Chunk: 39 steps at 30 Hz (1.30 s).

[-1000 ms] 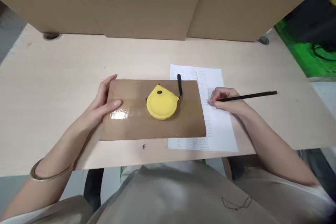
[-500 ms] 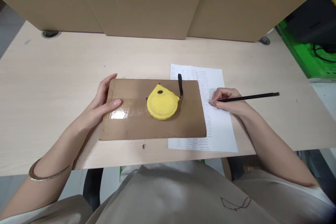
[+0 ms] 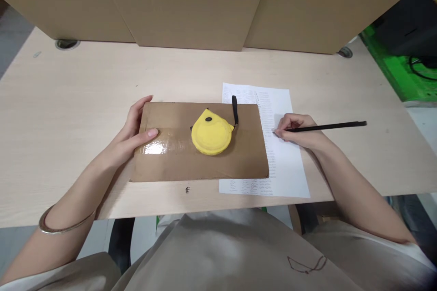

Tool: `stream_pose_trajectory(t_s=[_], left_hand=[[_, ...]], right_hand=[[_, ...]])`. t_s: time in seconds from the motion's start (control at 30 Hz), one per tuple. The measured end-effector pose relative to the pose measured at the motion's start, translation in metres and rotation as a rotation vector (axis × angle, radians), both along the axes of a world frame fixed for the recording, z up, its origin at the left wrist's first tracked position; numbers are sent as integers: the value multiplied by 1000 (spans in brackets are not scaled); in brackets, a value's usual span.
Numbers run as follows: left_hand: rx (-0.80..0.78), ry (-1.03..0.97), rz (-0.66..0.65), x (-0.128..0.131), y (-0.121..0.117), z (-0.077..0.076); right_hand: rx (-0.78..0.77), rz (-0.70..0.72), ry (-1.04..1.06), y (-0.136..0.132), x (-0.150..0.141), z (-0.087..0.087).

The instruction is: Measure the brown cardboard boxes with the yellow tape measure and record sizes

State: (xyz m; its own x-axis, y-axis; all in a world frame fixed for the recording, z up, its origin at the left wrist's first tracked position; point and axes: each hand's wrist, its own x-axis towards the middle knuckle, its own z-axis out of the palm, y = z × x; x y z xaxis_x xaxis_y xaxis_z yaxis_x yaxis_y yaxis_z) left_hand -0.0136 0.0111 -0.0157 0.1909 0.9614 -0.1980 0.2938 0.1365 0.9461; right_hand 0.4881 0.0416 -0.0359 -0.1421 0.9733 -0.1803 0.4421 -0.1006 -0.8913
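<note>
With the thumb on top and the fingers round the far left edge, my left hand [image 3: 134, 127] grips a flat cardboard box [image 3: 164, 163]. On the box lies a yellow chick-shaped coin purse [image 3: 211, 136], round with a pointed top, a black oval and a black wrist strap [image 3: 235, 108]. A sheet of paper [image 3: 287, 168] with rows of writing lies partly under the box. My right hand [image 3: 297, 127] rests on the paper's right side, fingers closed round a black pen [image 3: 327, 127]. The pen's tip touches or hovers just over the sheet; I cannot tell which.
Tall cardboard panels [image 3: 191, 4] stand along the back of the pale wooden table [image 3: 85, 77]. Cable holes [image 3: 67, 44] sit near the back corners. A dark mark [image 3: 187, 189] is on the tabletop near the front edge. Green and black items [image 3: 416, 66] are beyond the right side.
My right hand and the pen have shifted very slightly to the right, the pen's back end tipping a little lower. My left hand, the box and the coin purse look the same.
</note>
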Motion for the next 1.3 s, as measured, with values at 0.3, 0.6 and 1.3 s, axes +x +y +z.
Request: stream_pose_trajectory(t_s=[0.3,0.6,1.3], left_hand=[[21,8,-38,-6,2,-5],[24,6,-41,-5,1,-3],[2,37,-22,3,-2,8]], right_hand=[[-16,-15,23,0,0,0],[-13,-6,1,-1,3,0],[1,9,0,0,7,-4]])
